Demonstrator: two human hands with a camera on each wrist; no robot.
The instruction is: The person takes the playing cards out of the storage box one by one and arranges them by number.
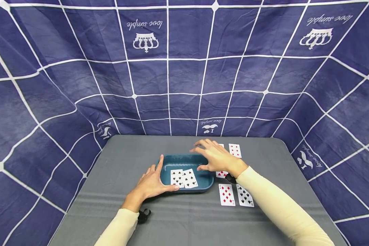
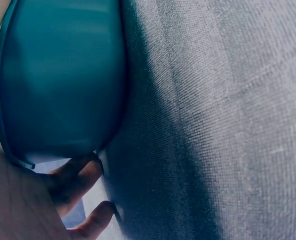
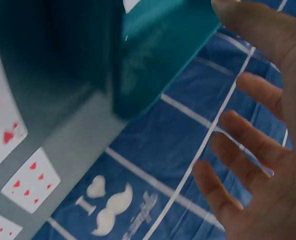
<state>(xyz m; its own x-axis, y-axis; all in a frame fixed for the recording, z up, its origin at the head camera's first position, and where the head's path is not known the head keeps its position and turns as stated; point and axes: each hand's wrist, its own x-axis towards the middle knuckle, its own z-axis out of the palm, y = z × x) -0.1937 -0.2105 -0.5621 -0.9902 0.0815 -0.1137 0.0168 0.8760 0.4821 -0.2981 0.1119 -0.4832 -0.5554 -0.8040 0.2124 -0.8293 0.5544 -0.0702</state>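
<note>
A blue-green tray (image 1: 189,190) lies on the grey table, with two black-suited playing cards (image 1: 189,178) face up inside it. My left hand (image 1: 150,184) grips the tray's left end, thumb over the near rim and index finger along the far corner. In the left wrist view, fingers (image 2: 87,177) bend against the tray's end wall (image 2: 62,85). My right hand (image 1: 216,156) hovers over the tray's right end with spread, relaxed fingers and holds nothing. In the right wrist view its thumb (image 3: 258,27) is near the tray rim (image 3: 173,82); whether they touch I cannot tell.
Right of the tray lie several face-up cards, among them a diamonds card (image 1: 227,195), a spades card (image 1: 244,195) and a red card (image 1: 235,150). The right arm partly covers some. Blue gridded cloth (image 1: 184,78) hangs behind and at both sides.
</note>
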